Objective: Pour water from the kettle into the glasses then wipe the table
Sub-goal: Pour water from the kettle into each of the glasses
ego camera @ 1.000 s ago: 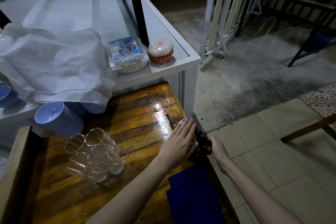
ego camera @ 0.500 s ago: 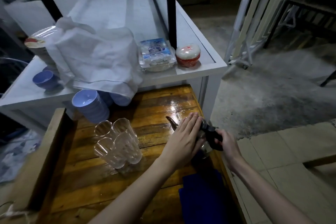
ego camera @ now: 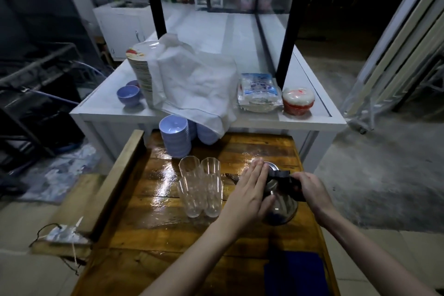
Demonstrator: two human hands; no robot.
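Note:
A steel kettle (ego camera: pixel 281 209) with a black handle stands on the right side of the wet wooden table (ego camera: pixel 153 235). My right hand (ego camera: pixel 310 187) grips the black handle. My left hand (ego camera: pixel 249 192) lies flat over the kettle's lid and near side, fingers together; its spout points left toward the glasses. Several clear glasses (ego camera: pixel 200 187) stand in a tight cluster just left of the kettle, all looking empty. A dark blue cloth (ego camera: pixel 295 274) lies folded on the table's near right corner.
Stacks of pale blue bowls (ego camera: pixel 174 137) sit at the table's far edge. Behind is a white counter (ego camera: pixel 105 108) with stacked plates under a white cloth (ego camera: pixel 194 86), a plastic packet (ego camera: pixel 258 92) and a red-and-white tub (ego camera: pixel 298 101). Concrete floor lies to the right.
The view has swung left and up, bringing the counter into frame. Both hands have stayed on the kettle, which remains beside the glasses.

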